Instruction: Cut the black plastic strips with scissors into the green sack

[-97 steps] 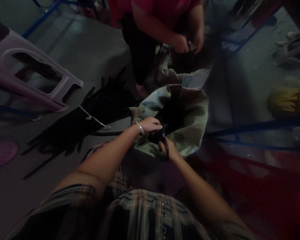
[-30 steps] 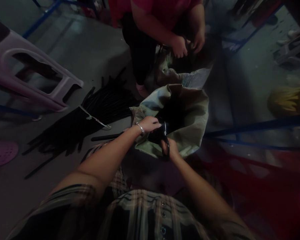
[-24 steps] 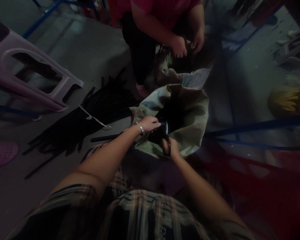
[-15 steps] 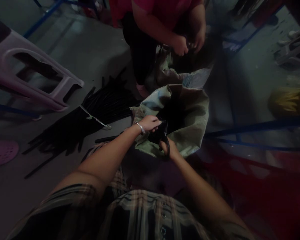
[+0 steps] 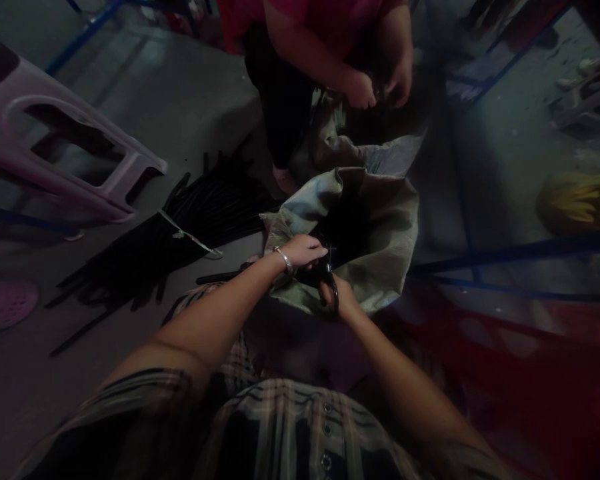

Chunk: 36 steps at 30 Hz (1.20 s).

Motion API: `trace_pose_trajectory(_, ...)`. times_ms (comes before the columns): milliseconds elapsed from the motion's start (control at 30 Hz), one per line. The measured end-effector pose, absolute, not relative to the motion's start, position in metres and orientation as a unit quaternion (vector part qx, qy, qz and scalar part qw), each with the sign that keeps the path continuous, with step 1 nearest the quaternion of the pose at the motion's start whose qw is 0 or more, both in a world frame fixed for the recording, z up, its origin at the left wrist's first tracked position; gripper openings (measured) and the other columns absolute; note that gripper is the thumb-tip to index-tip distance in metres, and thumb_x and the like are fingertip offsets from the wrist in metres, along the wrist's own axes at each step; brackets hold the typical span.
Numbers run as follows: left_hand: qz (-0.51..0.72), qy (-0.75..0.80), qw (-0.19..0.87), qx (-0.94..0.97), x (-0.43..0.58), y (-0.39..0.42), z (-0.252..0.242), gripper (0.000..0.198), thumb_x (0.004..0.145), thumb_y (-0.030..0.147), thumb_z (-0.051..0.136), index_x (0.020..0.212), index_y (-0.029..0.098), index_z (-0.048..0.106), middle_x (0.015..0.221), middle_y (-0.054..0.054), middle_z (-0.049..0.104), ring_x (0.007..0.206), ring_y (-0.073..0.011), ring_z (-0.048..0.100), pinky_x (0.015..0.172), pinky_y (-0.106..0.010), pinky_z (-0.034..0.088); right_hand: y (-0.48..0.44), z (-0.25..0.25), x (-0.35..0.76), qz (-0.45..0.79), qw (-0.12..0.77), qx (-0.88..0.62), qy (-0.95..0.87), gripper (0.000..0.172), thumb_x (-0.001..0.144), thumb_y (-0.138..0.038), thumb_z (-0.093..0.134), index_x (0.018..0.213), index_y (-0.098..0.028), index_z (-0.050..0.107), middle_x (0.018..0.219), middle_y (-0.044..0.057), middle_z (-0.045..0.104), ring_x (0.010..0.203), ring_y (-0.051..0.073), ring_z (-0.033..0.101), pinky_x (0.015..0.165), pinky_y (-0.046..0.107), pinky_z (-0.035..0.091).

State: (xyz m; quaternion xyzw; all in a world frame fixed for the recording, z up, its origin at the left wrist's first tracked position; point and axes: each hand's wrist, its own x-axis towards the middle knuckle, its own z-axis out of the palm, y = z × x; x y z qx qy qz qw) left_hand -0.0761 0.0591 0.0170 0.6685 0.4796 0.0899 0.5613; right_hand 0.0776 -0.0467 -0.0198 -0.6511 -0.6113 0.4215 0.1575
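Our left hand has crept slightly rightward, and the loose black strip (image 5: 225,277) has slid the same way. On the floor at left lies a bundle of black strips (image 5: 165,257). Our left hand (image 5: 303,251) closes on dark material at the rim of the green woven sack (image 5: 385,260); our right hand (image 5: 345,295) holds black scissors (image 5: 333,297) in a narrow grip. Far off, a co-worker's hands (image 5: 375,90) work at another sack (image 5: 340,143).
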Motion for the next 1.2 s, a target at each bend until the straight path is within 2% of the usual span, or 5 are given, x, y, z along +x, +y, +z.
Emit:
trace_pose_trajectory(233, 0.105, 0.490, 0.479, 0.721, -0.079, 0.061, 0.022, 0.031, 0.076, 0.041, 0.053, 0.085, 0.015, 0.065, 0.058, 0.002, 0.060, 0.049, -0.0083, 0.052, 0.050, -0.017, 0.037, -0.046, -0.019, 0.079, 0.392, 0.212, -0.668, -0.596, 0.024, 0.077, -0.036, 0.041, 0.064, -0.017, 0.049, 0.058, 0.000, 0.051, 0.053, 0.009, 0.044, 0.051, 0.019, 0.033)
trace_pose_trajectory(533, 0.099, 0.500, 0.496, 0.703, -0.079, 0.062, 0.019, 0.029, 0.077, 0.040, 0.050, 0.073, 0.014, 0.062, 0.054, 0.002, 0.056, 0.043, -0.0072, 0.049, 0.044, -0.017, 0.035, -0.047, -0.019, 0.077, 0.398, 0.235, -0.686, -0.562, 0.028, 0.076, -0.039, 0.042, 0.058, -0.017, 0.045, 0.055, -0.001, 0.046, 0.053, 0.009, 0.041, 0.049, 0.020, 0.032)
trace_pose_trajectory(767, 0.136, 0.505, 0.560, 0.643, -0.079, 0.064, 0.016, 0.025, 0.077, 0.038, 0.054, 0.077, 0.013, 0.059, 0.058, 0.001, 0.057, 0.042, -0.0057, 0.050, 0.041, -0.016, 0.037, -0.041, -0.021, 0.080, 0.426, 0.185, -0.685, -0.561, 0.027, 0.080, -0.037, 0.038, 0.072, -0.017, 0.053, 0.065, 0.001, 0.057, 0.060, 0.011, 0.049, 0.055, 0.021, 0.036)
trace_pose_trajectory(933, 0.142, 0.502, 0.594, 0.612, -0.076, 0.064, 0.015, 0.020, 0.077, 0.033, 0.057, 0.080, 0.014, 0.057, 0.059, 0.001, 0.057, 0.042, -0.0053, 0.050, 0.041, -0.016, 0.038, -0.045, -0.011, 0.077, 0.431, 0.163, -0.647, -0.607, 0.022, 0.080, -0.036, 0.043, 0.086, -0.018, 0.053, 0.074, 0.001, 0.060, 0.065, 0.011, 0.052, 0.061, 0.021, 0.037)
trace_pose_trajectory(1200, 0.127, 0.477, 0.581, 0.647, -0.076, 0.061, 0.015, 0.019, 0.076, 0.032, 0.057, 0.078, 0.013, 0.058, 0.059, 0.001, 0.057, 0.043, -0.0055, 0.050, 0.042, -0.016, 0.040, -0.047, -0.016, 0.080, 0.417, 0.163, -0.637, -0.628, 0.021, 0.080, -0.037, 0.043, 0.084, -0.018, 0.052, 0.073, 0.001, 0.059, 0.062, 0.011, 0.051, 0.059, 0.021, 0.037)
